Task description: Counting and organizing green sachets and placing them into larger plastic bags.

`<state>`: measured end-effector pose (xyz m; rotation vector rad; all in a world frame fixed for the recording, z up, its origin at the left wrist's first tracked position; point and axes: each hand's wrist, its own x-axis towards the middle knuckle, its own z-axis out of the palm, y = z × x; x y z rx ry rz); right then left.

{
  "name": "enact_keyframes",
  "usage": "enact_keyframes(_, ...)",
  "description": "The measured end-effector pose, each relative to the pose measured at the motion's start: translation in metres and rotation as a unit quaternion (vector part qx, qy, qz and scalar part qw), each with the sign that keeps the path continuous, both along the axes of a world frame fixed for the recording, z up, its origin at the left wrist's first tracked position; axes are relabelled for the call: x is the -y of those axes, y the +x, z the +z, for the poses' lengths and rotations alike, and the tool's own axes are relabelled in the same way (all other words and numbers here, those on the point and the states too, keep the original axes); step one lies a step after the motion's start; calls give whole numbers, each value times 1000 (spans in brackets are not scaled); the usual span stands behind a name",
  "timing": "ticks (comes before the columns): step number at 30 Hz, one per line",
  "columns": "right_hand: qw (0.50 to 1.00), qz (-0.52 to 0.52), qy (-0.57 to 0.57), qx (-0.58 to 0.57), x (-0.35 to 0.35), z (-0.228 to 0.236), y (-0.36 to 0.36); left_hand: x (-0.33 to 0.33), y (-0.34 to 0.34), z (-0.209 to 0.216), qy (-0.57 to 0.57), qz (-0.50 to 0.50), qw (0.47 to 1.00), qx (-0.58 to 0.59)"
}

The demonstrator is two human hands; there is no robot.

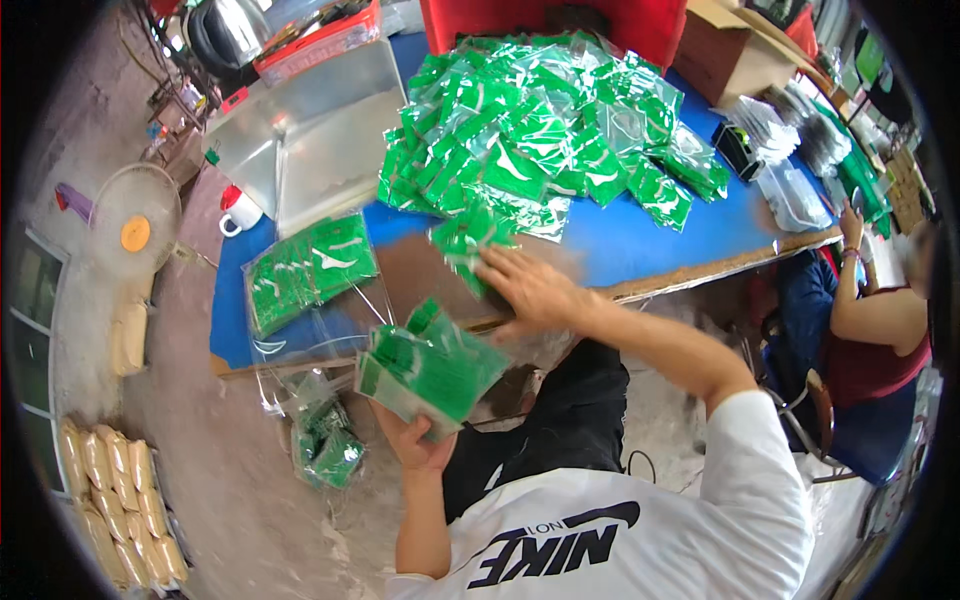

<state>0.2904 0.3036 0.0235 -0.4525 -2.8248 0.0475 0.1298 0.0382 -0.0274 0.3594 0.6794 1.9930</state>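
My left hand point(425, 440) is closed around the lower edge of a fanned stack of green packets point(440, 370) in clear plastic, held in front of the table's near edge. Over that edge reaches my right hand point(530, 290), slightly blurred, its fingers stretched out against a loose green packet point(465, 240) on a brown patch of the tabletop. Behind it lies a large heap of similar green packets point(520, 140). To the left, a clear bag filled with green packets point(315, 265) lies near the table edge.
The blue table point(640, 255) carries a metal tray point(345, 130), a red bin point(640, 30) and a cardboard box point(715, 55). A red-and-white mug point(240, 210) stands left. Bagged green packets point(330, 440) hang below the edge. A fan point(135, 225) stands left; a seated person point(880, 330) works at right.
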Motion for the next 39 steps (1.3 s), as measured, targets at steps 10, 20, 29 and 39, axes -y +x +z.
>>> enact_keyframes(10, 549, -120, -755, -338, 83, 23, -18, -38, 7, -2, 51, -136, 969, 201)
enact_keyframes(20, 946, -228, 209, -93, -123, -12, -30, -16, 18, -2, -22, -74, 985, 152)
enact_keyframes(29, 638, -64, -611, -464, 48, 14, -13, -34, 11, 29, 25, -148, 963, 224)
enact_keyframes(39, 906, -178, -333, -192, 2, 37, -4, -32, 4, -7, 29, -95, 972, 213)
